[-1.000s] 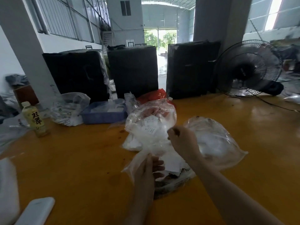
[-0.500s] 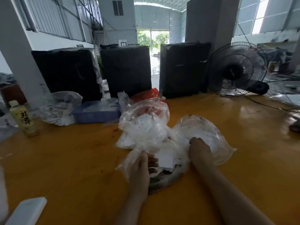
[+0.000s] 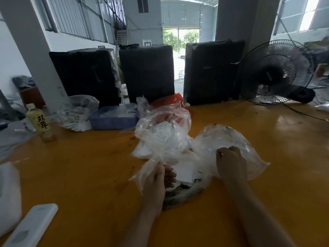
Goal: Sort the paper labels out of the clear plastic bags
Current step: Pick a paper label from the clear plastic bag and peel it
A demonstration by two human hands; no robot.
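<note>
On the orange tabletop (image 3: 89, 175) a heap of clear plastic bags (image 3: 165, 138) lies in the middle, just in front of the person. The left hand (image 3: 158, 177) grips the twisted neck of one bag, its fingers (image 3: 170, 175) curled round the plastic. The right hand (image 3: 230, 162) rests on a puffed-up bag (image 3: 236, 138) on the right side of the heap, fingers curled into the film and pinching it. White paper labels (image 3: 162, 134) show through the upper bag, and a loose white sheet (image 3: 185, 172) lies between the two hands, on top of a dark, flattened bag (image 3: 179, 195).

Farther back on the left stand a yellow drink bottle (image 3: 40, 122), a crumpled printed bag (image 3: 76, 113) and a blue tray (image 3: 114, 117) with white papers in it. A red bag (image 3: 169, 102) sits behind the heap. Three black wrapped bundles (image 3: 147, 72) line the far edge of the tabletop, with a black fan (image 3: 274, 72) to the right. A white flat device (image 3: 30, 227) lies at the near left corner.
</note>
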